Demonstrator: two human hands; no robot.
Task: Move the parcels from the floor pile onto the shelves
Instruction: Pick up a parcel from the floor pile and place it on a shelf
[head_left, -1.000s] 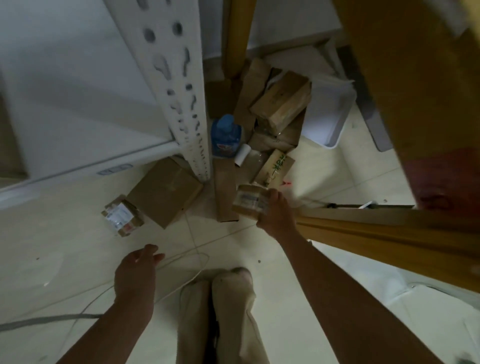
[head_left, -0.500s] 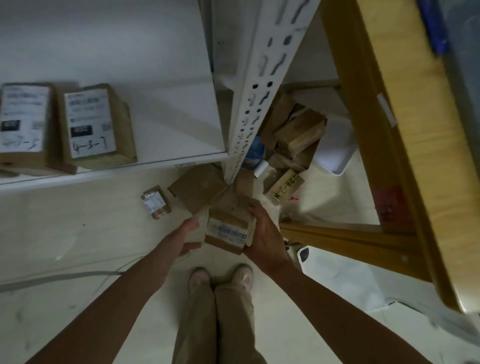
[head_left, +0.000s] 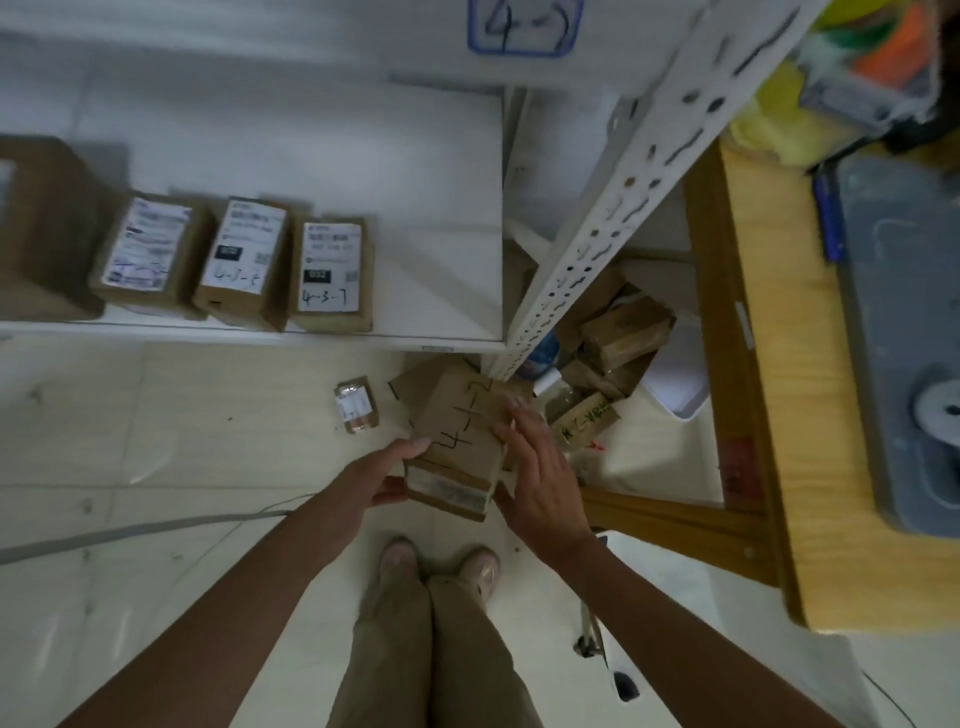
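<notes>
Parcel marked "4-1-2" by hand is in the air between both hands, above the floor and just in front of the shelf's front edge, not on it yet. Left hand has the near-left corner: fingers curled over the top face, thumb under, so it takes the weight. Right hand lies along the right edge with fingers fairly straight and spread, pressing rather than wrapping; thumb is hidden, so I read it as a steadying hand, not a grip. The written face is turned up toward the camera, probably so the code can be read before picking a slot. The row of labelled parcels on the shelf sits along the front edge, labels up and codes facing out, likely so they can be read standing. There is bare shelf to the right of that row, up to the perforated upright, but those codes look like 4-3-x, so 4-1-2 may belong on another level. Can't confirm from here. The floor pile is behind the upright, wedged against the wooden desk. One small parcel lies apart on the floor, just left of the held one. Judgement: early to mid task, plenty left in the pile.
</notes>
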